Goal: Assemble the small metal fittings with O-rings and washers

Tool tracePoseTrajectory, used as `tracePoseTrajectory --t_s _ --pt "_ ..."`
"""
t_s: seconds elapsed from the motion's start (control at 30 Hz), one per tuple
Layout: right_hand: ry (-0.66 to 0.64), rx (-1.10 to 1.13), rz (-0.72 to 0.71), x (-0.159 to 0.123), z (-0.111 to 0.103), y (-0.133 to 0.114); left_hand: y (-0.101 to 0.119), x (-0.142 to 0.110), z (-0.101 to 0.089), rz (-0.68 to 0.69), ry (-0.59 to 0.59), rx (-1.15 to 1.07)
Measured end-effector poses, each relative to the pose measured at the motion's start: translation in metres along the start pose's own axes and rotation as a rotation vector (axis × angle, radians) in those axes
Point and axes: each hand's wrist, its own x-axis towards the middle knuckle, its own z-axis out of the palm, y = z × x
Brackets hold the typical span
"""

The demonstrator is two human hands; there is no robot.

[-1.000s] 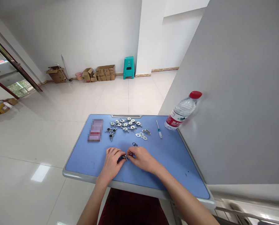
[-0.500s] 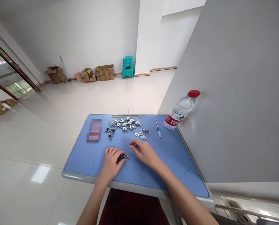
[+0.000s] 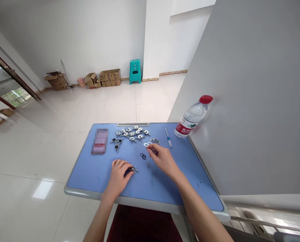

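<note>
Along the far wall, at least three cardboard boxes [image 3: 109, 78] and one teal plastic stool [image 3: 135, 71]. Close on the right, a grey partition [image 3: 253, 101] beside a blue-topped desk [image 3: 84, 181]. On the desk, near its far right corner, one water bottle [image 3: 192, 117]; one small screwdriver [image 3: 168, 137]; one blurred flat pack [image 3: 99, 141]; a heap of metal fittings [image 3: 132, 133], too tangled to count. Left hand [image 3: 118, 176] closed around a dark-handled fitting [image 3: 131, 170] near the front edge. Right hand [image 3: 163, 160] pinching a small dark part [image 3: 153, 151], just beside two metal plates [image 3: 147, 144]. Between the hands, black rubber rings [image 3: 143, 156], roughly two or three, and one tiny metal piece [image 3: 148, 164].
</note>
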Motion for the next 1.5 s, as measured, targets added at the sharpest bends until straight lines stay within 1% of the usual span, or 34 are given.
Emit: tracePoseTrajectory --t_s 0.17,0.27,0.43,0.57,0.67,0.9,1.17,1.27,1.37,1.43,1.5 --pt "0.018 0.001 -0.002 0.003 0.0 0.006 0.001 -0.001 -0.001 0.008 0.004 -0.002" --pt "0.029 -0.029 0.027 0.006 -0.002 0.012 0.003 0.0 -0.002 0.006 0.01 0.01" --pt "0.01 -0.182 0.092 0.012 -0.007 0.022 0.004 0.001 -0.002 0.022 0.029 0.023" --pt "0.035 -0.361 0.165 0.017 -0.01 0.028 0.006 0.0 -0.003 0.016 0.05 0.004" --pt "0.002 -0.434 0.209 0.021 -0.011 0.032 0.006 -0.002 -0.005 0.017 0.066 -0.007" --pt "-0.065 -0.468 0.232 0.027 -0.003 0.036 0.005 -0.004 -0.009 -0.007 0.091 -0.024" --pt "-0.061 -0.477 0.269 0.025 -0.004 0.034 0.005 -0.004 -0.007 -0.033 0.127 -0.027" --pt "-0.047 -0.418 0.238 0.021 -0.006 0.03 0.004 -0.004 -0.006 -0.033 0.132 -0.026" --pt "-0.06 -0.185 0.131 0.016 -0.006 0.024 0.005 -0.004 -0.005 -0.021 0.113 -0.032" --pt "-0.127 -0.037 0.062 0.012 -0.004 0.018 0.007 -0.003 -0.006 -0.008 0.097 -0.032" --pt "-0.24 0.038 0.014 0.008 -0.002 0.011 0.008 -0.003 -0.006 -0.002 0.086 -0.024"
